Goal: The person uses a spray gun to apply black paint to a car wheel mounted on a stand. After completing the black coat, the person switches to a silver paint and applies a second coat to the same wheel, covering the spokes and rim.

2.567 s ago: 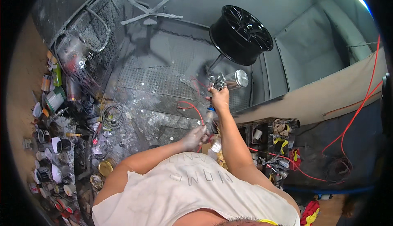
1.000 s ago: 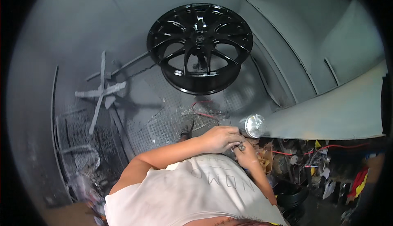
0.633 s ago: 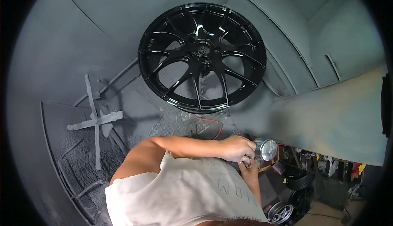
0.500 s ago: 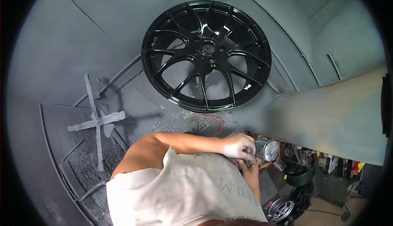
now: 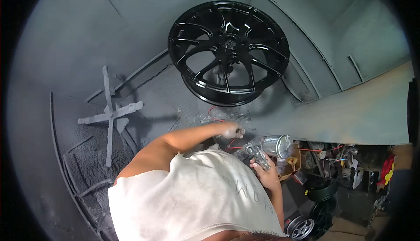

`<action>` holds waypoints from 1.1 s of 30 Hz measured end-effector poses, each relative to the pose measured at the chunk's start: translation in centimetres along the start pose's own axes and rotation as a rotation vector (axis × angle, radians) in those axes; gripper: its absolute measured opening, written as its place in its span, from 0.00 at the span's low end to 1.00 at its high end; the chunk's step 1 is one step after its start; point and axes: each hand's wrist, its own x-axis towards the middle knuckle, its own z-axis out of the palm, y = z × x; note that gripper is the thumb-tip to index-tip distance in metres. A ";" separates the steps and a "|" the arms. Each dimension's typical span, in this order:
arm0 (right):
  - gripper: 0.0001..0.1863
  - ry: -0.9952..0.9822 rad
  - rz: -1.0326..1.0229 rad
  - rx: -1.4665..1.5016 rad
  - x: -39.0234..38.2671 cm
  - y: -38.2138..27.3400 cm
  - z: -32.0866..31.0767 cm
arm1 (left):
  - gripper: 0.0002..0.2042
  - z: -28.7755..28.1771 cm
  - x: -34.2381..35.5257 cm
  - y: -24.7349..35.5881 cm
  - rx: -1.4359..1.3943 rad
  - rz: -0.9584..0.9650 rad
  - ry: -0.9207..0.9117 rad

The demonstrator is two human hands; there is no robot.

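My right hand (image 5: 267,174) is wrapped around the metal handle of a spray gun (image 5: 257,155). A clear, silvery cup (image 5: 278,146) is on the gun, lying on its side with its round end toward the right. My left hand (image 5: 232,130), whitish with dust or paint, is to the left of the gun and apart from it. Its fingers are curled closed, and what they hold, if anything, is hidden. A thin red hose (image 5: 236,147) runs to the gun from beneath my left arm. Beyond my hands, a glossy black multi-spoke wheel rim (image 5: 230,44) is raised, face up and tilted.
A grey-coated cross-shaped stand (image 5: 111,115) is at the left. Grey booth walls (image 5: 144,9) curve around, with a pale panel (image 5: 350,114) at the right. Below it are a cluttered shelf (image 5: 332,166), a cardboard box (image 5: 292,164), a silver wheel (image 5: 301,228) and dark tyres.
My left hand has moved left, away from the spray gun, which now shows more fully in my right hand. The view has shifted, and the wheel rim appears more tilted.
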 end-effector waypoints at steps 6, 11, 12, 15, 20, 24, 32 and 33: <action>0.29 0.105 0.084 0.018 -2.6 0.0 0.1 | 0.18 1.5 -6.3 0.2 -0.137 -0.069 0.042; 0.27 0.325 0.044 -0.031 -4.8 -1.2 -1.9 | 0.27 3.8 -13.7 -8.8 -0.416 -0.345 -0.401; 0.25 0.385 0.018 -0.031 -5.3 -1.5 -2.3 | 0.26 3.1 -14.3 -10.9 -0.284 -0.399 -0.317; 0.24 0.520 0.018 0.002 -7.0 -3.3 -3.3 | 0.24 -3.0 -15.3 -13.0 -0.289 -0.693 -0.182; 0.12 0.769 -0.114 -0.063 -7.8 -9.5 -3.1 | 0.17 -17.7 -13.9 -29.1 -0.763 -0.592 0.671; 0.13 0.903 -0.050 -0.070 -7.5 -14.0 -3.4 | 0.14 -29.1 -9.9 -28.6 -1.010 -0.124 1.072; 0.11 1.061 -0.162 -0.178 -6.7 -21.0 -3.3 | 0.14 -35.1 -6.6 -27.8 -1.237 0.116 1.195; 0.11 1.050 -0.178 -0.186 -6.9 -21.4 -3.6 | 0.14 -34.7 -6.5 -28.0 -1.242 0.114 1.194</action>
